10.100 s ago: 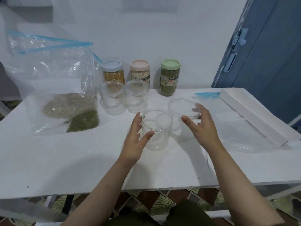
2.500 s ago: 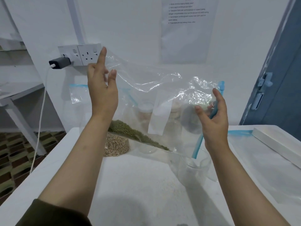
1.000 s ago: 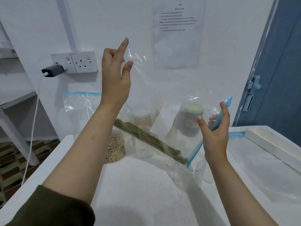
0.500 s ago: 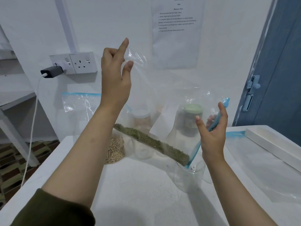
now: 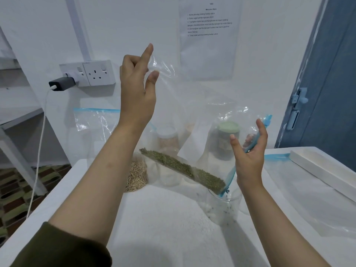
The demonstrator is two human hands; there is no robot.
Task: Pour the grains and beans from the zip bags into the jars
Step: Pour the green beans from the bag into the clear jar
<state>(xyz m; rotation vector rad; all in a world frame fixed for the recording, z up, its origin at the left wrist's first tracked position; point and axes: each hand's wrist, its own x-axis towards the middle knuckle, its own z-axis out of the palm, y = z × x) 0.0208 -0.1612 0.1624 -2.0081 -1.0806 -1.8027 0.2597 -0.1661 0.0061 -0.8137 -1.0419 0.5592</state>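
White table (image 5: 163,224) carries a clear jar (image 5: 223,209); behind it, lidded jars blur through crinkly plastic. Left hand (image 5: 137,89) pinches the zip bag (image 5: 192,120) high, right hand (image 5: 249,157) grips its blue zipper edge, green beans (image 5: 183,166) sliding jarward.

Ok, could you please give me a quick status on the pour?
Left hand pinching bag corner high. Right hand holding blue zip edge at jar. Green beans sliding down, first few in jar. Nothing in the way.
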